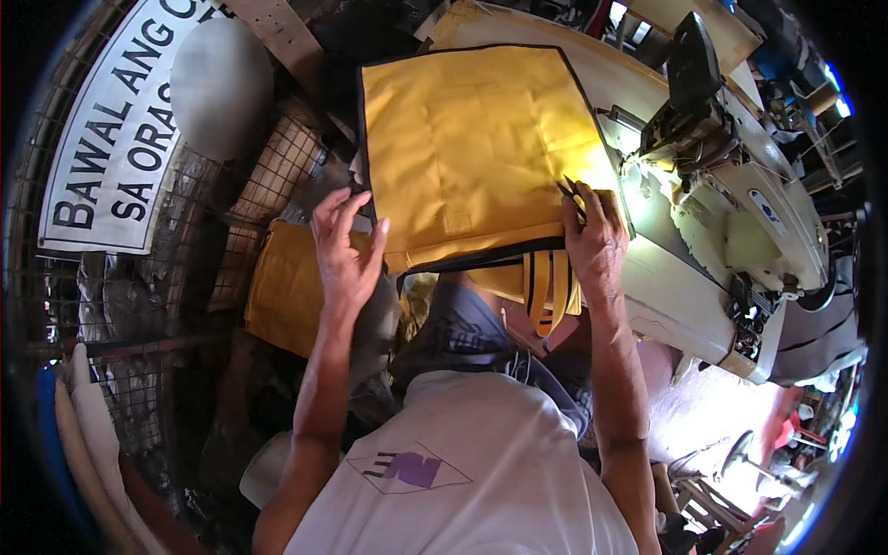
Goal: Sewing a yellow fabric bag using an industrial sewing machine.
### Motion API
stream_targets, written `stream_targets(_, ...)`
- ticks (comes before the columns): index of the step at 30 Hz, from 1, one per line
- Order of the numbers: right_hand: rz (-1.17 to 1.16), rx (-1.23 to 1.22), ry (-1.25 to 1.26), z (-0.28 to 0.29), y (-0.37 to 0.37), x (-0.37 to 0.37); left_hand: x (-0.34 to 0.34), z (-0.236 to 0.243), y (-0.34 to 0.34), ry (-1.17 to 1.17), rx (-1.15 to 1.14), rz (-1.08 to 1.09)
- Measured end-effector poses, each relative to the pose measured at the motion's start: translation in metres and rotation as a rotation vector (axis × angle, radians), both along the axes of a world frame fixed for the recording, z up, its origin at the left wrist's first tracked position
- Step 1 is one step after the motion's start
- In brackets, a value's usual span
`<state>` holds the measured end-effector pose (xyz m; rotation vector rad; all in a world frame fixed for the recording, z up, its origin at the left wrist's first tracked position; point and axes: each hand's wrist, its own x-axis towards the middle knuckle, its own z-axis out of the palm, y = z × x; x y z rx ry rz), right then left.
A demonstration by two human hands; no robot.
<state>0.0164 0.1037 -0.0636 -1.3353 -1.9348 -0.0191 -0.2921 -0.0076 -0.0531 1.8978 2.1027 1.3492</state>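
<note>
A yellow fabric bag piece [472, 139] with black bound edges lies spread before me, partly on the sewing table and reaching over my lap. Yellow straps [548, 291] with black trim hang below its near edge. My left hand [346, 245] is at the piece's left edge, thumb and fingers apart, with nothing visible held. At the right edge, my right hand [597, 236] has its fingers closed round small dark snips [575, 196], whose two thin points stick out over the yellow fabric. The snips' handles are hidden in that hand.
A cream sewing machine [763, 217] with a lit lamp beside its needle area stands on the table [661, 301] to the right. More yellow fabric [282, 287] sits at the left, near a wire mesh wall [264, 176] with a printed sign [111, 139]. A fan [740, 453] stands at lower right.
</note>
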Motion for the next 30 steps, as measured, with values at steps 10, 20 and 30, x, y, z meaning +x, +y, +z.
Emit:
stream_targets(10,-0.035,0.01,0.012,-0.003,-0.005,0.007,0.09,-0.012,0.037,0.232,-0.003,0.033)
stream_targets(20,0.042,0.081,0.145,0.011,-0.021,-0.005,0.06,-0.014,0.019,-0.274,-0.087,-0.112)
stream_targets(30,0.375,-0.285,0.029,0.039,-0.063,-0.064,0.071,-0.014,0.012,-0.404,-0.213,-0.097)
